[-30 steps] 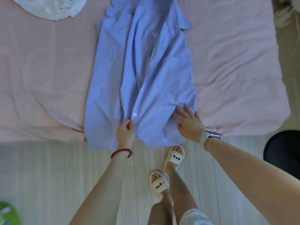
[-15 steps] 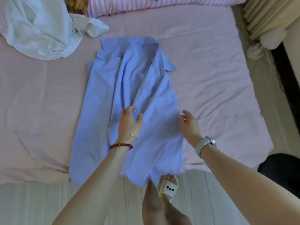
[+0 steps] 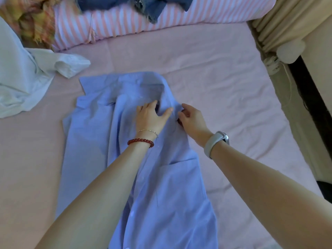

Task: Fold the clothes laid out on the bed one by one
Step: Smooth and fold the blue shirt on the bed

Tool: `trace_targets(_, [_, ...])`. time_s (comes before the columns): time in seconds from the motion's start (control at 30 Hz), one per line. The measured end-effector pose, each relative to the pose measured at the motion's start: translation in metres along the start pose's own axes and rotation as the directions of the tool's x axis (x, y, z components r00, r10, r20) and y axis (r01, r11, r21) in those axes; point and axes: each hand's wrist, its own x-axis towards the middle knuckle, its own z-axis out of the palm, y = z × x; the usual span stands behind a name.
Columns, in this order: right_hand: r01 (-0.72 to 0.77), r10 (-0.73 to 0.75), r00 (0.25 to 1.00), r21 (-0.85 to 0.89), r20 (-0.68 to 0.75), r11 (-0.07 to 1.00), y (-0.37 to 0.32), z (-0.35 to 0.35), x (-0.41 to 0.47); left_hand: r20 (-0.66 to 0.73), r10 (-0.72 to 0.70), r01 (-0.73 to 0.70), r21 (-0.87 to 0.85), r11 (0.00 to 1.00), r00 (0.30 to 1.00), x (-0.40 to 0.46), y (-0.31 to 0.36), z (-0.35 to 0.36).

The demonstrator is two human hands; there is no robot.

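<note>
While both of my hands work near its collar, the blue shirt (image 3: 93, 141) lies lengthwise on the pink bed (image 3: 224, 90), collar toward the striped pillow (image 3: 161, 20) and hem running out of view at the near edge. My left hand (image 3: 150, 117) rests flat on the shirt just below the collar, fingers straight and thumb spread to the right. My right hand (image 3: 191, 119) is at the shirt's right shoulder edge with fingers curled; it appears to pinch the fabric there, though the contact point is partly hidden. A chest pocket shows on the right front panel. A white garment (image 3: 23, 81) lies crumpled at the far left, apart from the shirt. Dark denim (image 3: 149, 6) sits on the pillow. A red bead bracelet (image 3: 141, 141) circles my left wrist, a pale watch (image 3: 215, 142) my right.
</note>
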Motion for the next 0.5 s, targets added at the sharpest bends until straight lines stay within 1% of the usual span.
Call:
trace_targets(0.07, [-0.032, 0.032, 0.999, 0.050, -0.003, 0.998, -0.005, 0.002, 0.008, 0.029, 0.006, -0.004, -0.091, 0.996, 1.000, 0.017, 0.008, -0.003])
trace_targets(0.13, [-0.044, 0.051, 0.998, 0.133, -0.049, 0.990, -0.006, 0.003, 0.010, 0.010, 0.013, -0.011, -0.164, 0.986, 1.000, 0.034, 0.014, -0.010])
trace_targets(0.2, [-0.033, 0.051, 0.995, 0.200, -0.085, 0.979, -0.010, 0.003, 0.008, -0.032, -0.025, 0.013, -0.331, 0.944, 0.999, 0.054, 0.019, -0.022])
trace_targets(0.27, [-0.033, 0.046, 0.997, 0.199, -0.061, 0.979, -0.013, 0.004, 0.009, -0.034, -0.035, 0.018, -0.413, 0.910, 0.999, 0.075, 0.020, -0.036])
trace_targets(0.37, [-0.078, 0.077, 0.997, 0.001, 0.031, 0.997, -0.015, 0.008, 0.013, 0.014, -0.027, 0.031, -0.419, 0.907, 1.000, 0.100, 0.017, -0.049])
trace_targets(0.4, [-0.095, 0.098, 0.994, -0.048, 0.054, 0.994, -0.014, 0.010, 0.015, 0.030, -0.047, 0.055, -0.377, 0.924, 0.998, 0.105, 0.013, -0.050])
trace_targets(0.43, [-0.100, 0.106, 0.992, -0.091, 0.062, 0.991, -0.012, 0.011, 0.017, 0.036, -0.079, 0.086, -0.298, 0.951, 0.996, 0.106, 0.009, -0.050])
trace_targets(0.47, [-0.096, 0.104, 0.993, -0.137, 0.049, 0.986, -0.010, 0.011, 0.018, 0.018, -0.109, 0.111, -0.212, 0.971, 0.994, 0.104, 0.006, -0.049])
trace_targets(0.5, [-0.093, 0.098, 0.995, -0.176, 0.019, 0.980, -0.008, 0.010, 0.017, -0.005, -0.146, 0.143, -0.169, 0.975, 0.989, 0.099, 0.002, -0.048])
